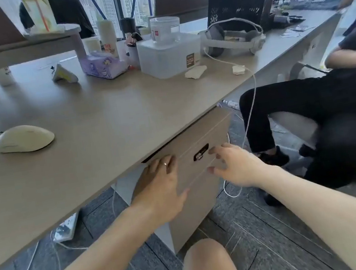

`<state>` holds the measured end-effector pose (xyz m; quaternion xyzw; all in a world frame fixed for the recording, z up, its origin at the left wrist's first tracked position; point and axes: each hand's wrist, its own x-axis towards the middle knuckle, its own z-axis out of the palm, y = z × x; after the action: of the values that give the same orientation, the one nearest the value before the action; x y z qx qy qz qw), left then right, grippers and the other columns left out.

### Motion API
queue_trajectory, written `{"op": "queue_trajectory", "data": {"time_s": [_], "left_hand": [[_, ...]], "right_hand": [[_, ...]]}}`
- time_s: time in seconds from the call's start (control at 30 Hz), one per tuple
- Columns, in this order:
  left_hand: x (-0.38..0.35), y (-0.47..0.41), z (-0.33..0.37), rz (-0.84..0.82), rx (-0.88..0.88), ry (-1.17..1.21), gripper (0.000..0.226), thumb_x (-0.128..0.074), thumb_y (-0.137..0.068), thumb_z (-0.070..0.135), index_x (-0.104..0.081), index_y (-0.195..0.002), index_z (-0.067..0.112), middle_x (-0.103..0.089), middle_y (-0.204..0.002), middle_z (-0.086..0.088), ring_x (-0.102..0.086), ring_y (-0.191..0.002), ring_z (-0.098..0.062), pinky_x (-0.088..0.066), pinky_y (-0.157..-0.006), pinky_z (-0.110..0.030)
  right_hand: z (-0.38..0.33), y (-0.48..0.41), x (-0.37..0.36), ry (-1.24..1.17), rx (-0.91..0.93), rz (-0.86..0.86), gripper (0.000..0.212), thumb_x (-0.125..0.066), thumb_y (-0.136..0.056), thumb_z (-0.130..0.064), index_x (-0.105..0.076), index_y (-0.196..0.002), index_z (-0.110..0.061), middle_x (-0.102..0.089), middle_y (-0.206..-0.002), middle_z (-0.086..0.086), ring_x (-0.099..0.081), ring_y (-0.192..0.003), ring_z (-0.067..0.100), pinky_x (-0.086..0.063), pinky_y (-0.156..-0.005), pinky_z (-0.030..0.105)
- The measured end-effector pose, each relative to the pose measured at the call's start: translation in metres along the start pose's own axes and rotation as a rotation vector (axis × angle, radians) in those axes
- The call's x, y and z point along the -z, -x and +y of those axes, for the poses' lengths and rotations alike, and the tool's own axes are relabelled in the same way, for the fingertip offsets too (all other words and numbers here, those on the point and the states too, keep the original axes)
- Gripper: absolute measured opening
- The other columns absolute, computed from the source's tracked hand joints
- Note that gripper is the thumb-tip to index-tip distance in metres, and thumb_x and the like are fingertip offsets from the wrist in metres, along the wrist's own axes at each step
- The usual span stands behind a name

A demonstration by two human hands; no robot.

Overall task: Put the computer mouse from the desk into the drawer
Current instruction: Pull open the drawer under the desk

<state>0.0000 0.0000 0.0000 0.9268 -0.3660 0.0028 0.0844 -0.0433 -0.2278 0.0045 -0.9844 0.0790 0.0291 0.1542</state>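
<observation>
A cream computer mouse point(23, 138) lies on the wooden desk point(106, 122) at the left, with nothing touching it. Under the desk's edge stands a drawer unit point(203, 184) with a dark label on its front; the top drawer looks slightly ajar, with a dark gap under the desk edge. My left hand point(161, 183) rests flat on the drawer front near its top left, fingers spread, a ring on one finger. My right hand point(234, 163) is spread just right of the label, fingertips at the drawer front. Neither hand holds anything.
On the desk behind stand a clear plastic box point(169, 55), a tissue pack point(102, 66), a headset point(234, 36) with a white cable over the edge, and a monitor riser at left. A seated person point(330, 112) in black is close on the right. A power strip lies on the floor.
</observation>
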Motion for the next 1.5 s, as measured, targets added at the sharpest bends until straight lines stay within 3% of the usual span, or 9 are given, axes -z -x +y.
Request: {"op": "queue_trajectory", "data": {"time_s": [0.13, 0.27, 0.37, 0.67, 0.8, 0.9, 1.17, 1.33, 1.5], "left_hand": [[-0.017, -0.002, -0.007, 0.115, 0.056, -0.037, 0.074, -0.057, -0.094, 0.045, -0.031, -0.155, 0.012, -0.037, -0.156, -0.003, -0.036, -0.138, -0.024, -0.036, -0.112, -0.039], [-0.026, -0.003, -0.004, 0.154, 0.067, -0.047, 0.07, -0.065, -0.09, 0.035, -0.041, -0.15, 0.011, -0.048, -0.147, -0.005, -0.046, -0.128, -0.028, -0.045, -0.101, -0.043], [-0.023, -0.004, -0.007, 0.165, 0.056, -0.069, 0.068, -0.066, -0.09, 0.03, -0.043, -0.15, 0.01, -0.053, -0.142, -0.006, -0.051, -0.124, -0.028, -0.049, -0.098, -0.045], [-0.022, -0.007, -0.006, 0.172, 0.057, -0.163, 0.064, -0.073, -0.082, 0.019, -0.051, -0.142, 0.01, -0.062, -0.128, -0.005, -0.056, -0.111, -0.027, -0.053, -0.088, -0.04], [-0.022, -0.008, -0.007, 0.189, 0.042, -0.175, 0.06, -0.073, -0.08, 0.013, -0.056, -0.138, 0.009, -0.065, -0.125, -0.006, -0.058, -0.109, -0.028, -0.053, -0.086, -0.04], [-0.021, -0.009, -0.006, 0.202, 0.036, -0.182, 0.055, -0.071, -0.085, 0.018, -0.056, -0.137, 0.009, -0.065, -0.123, -0.007, -0.058, -0.109, -0.027, -0.053, -0.086, -0.04], [-0.015, -0.011, -0.002, 0.239, 0.059, -0.15, 0.049, -0.033, -0.1, 0.038, -0.06, -0.131, 0.012, -0.063, -0.121, -0.005, -0.055, -0.107, -0.025, -0.05, -0.086, -0.04], [-0.007, -0.01, 0.004, 0.175, 0.085, -0.133, 0.058, -0.04, -0.098, 0.05, -0.052, -0.142, 0.014, -0.058, -0.136, -0.004, -0.048, -0.121, -0.022, -0.046, -0.094, -0.036], [0.0, -0.009, 0.014, 0.108, 0.122, -0.13, 0.088, -0.053, -0.083, 0.074, -0.044, -0.147, 0.014, -0.049, -0.147, -0.005, -0.04, -0.132, -0.024, -0.044, -0.099, -0.039]], "right_hand": [[-0.006, -0.027, -0.03, -0.327, -0.213, -0.063, 0.045, -0.062, -0.091, -0.049, -0.057, -0.125, -0.019, -0.066, -0.111, 0.003, -0.064, -0.101, 0.027, -0.052, -0.086, 0.037], [-0.008, -0.055, -0.053, -0.844, -0.491, 0.001, 0.033, -0.065, -0.093, -0.039, -0.056, -0.11, -0.012, -0.071, -0.101, 0.013, -0.072, -0.081, 0.029, -0.061, -0.081, 0.046], [-0.015, -0.067, -0.058, -1.086, -0.566, 0.013, 0.02, -0.057, -0.1, -0.024, -0.053, -0.107, -0.005, -0.063, -0.082, 0.01, -0.062, -0.06, 0.023, -0.056, -0.055, 0.032], [-0.024, -0.076, -0.058, -1.244, -0.658, -0.025, 0.025, -0.044, -0.104, -0.014, -0.052, -0.082, -0.008, -0.057, -0.076, 0.01, -0.056, -0.063, 0.022, -0.049, -0.055, 0.033], [-0.026, -0.073, -0.061, -1.362, -0.691, 0.031, 0.016, -0.044, -0.103, -0.015, -0.055, -0.105, -0.005, -0.058, -0.083, 0.009, -0.059, -0.092, 0.024, -0.059, -0.078, 0.047], [-0.029, -0.071, -0.065, -1.407, -0.684, 0.075, 0.018, -0.044, -0.103, -0.016, -0.055, -0.112, -0.004, -0.057, -0.088, 0.01, -0.056, -0.099, 0.024, -0.058, -0.088, 0.052], [-0.02, -0.023, -0.065, -1.55, -0.645, 0.249, 0.021, -0.042, -0.103, -0.009, -0.056, -0.087, -0.008, -0.05, -0.078, 0.012, -0.053, -0.071, 0.019, -0.059, -0.077, 0.049], [0.013, 0.025, -0.066, -1.521, -0.672, 0.243, 0.023, -0.042, -0.104, -0.013, -0.058, -0.113, 0.001, -0.053, -0.083, 0.011, -0.056, -0.075, 0.019, -0.063, -0.073, 0.047], [0.039, 0.074, -0.063, -1.544, -0.662, 0.251, 0.022, -0.043, -0.104, -0.01, -0.059, -0.114, 0.0, -0.053, -0.079, 0.01, -0.057, -0.069, 0.019, -0.062, -0.072, 0.048]]}}
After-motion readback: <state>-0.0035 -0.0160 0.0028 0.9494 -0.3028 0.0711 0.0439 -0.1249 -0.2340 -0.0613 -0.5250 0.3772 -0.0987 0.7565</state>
